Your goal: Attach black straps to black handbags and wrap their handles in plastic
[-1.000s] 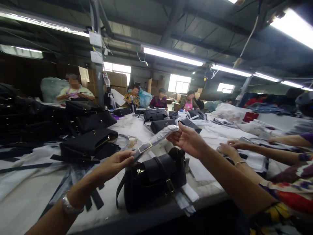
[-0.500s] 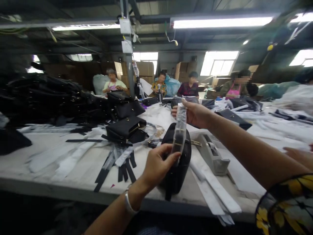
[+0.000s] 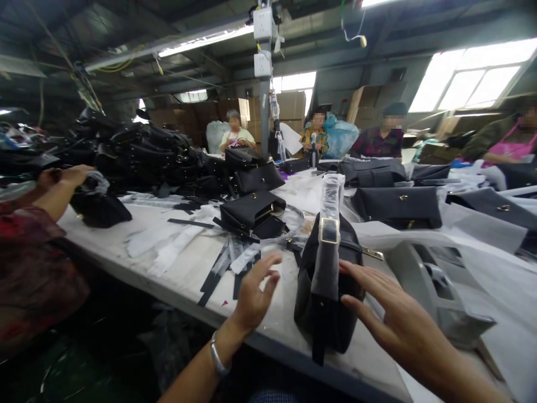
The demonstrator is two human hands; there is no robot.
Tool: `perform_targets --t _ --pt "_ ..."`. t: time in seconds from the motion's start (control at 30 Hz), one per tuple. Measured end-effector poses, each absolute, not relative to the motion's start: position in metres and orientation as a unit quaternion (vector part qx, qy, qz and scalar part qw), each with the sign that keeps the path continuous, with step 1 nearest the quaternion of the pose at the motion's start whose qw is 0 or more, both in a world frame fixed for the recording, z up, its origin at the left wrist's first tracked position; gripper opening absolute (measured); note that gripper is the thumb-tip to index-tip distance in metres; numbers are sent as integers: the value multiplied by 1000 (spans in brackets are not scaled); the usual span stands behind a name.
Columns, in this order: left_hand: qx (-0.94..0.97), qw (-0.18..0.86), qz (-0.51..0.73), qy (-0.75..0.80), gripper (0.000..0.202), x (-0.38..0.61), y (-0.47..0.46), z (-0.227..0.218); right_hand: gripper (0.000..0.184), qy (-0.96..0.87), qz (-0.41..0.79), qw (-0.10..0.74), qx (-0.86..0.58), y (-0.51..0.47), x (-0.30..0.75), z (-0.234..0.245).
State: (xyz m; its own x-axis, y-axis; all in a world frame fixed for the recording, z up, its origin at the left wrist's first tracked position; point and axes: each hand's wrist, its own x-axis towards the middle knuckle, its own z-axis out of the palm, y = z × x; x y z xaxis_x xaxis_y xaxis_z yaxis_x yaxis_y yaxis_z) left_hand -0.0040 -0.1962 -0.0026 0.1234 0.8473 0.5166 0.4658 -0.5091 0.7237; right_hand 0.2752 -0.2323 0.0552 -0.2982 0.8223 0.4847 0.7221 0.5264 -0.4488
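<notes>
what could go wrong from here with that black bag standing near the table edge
1. The black bag stands upright close to the front edge of the table. Neither the left hand nor the right hand grips it, so a nudge might tip it off.
2. The plastic-wrapped strap only drapes over the bag's top, so it may slide down.
3. Loose strips lie beside the left hand and could be swept to the floor.

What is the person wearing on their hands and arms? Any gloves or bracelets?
No gloves. The left hand and right hand are bare, and both forearms show no sleeves in this view. The left wrist wears a plain, shiny silver metal bangle. The right wrist has nothing on it that I can see.
</notes>
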Motion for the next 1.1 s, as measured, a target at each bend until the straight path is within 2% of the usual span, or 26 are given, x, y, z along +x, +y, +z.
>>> perform_targets --t 0.07,0.17,0.33,0.47,0.57,0.67,0.77,0.83,0.97,1.1 --pt "677 127 415 594 35 -34 -174 -10 41 -832 -3 325 -449 -231 276 49" --pt "652 100 357 662 29 -72 -139 -21 35 -839 -52 332 -428 -232 277 47" --pt "648 152 313 677 17 -98 -109 -31 29 -816 -65 388 -424 -249 276 55" --pt "644 218 330 655 23 -100 -119 -22 34 -790 -30 423 -442 -268 274 55" --pt "637 261 372 623 35 -91 -151 -10 31 -769 52 444 -457 -281 265 46" --pt "610 335 414 586 39 -71 -195 -2 27 -722 279 417 -475 -289 239 30" --pt "562 430 461 535 32 -49 -233 1 43 -602 529 403 -442 -289 202 16" --pt "557 445 468 522 28 -38 -246 2 55 -511 619 438 -404 -284 180 12" --pt "561 427 459 540 29 -32 -242 -2 61 -397 643 524 -393 -271 152 10" --pt "568 400 463 550 33 -32 -230 -3 48 -456 531 564 -438 -261 137 3"
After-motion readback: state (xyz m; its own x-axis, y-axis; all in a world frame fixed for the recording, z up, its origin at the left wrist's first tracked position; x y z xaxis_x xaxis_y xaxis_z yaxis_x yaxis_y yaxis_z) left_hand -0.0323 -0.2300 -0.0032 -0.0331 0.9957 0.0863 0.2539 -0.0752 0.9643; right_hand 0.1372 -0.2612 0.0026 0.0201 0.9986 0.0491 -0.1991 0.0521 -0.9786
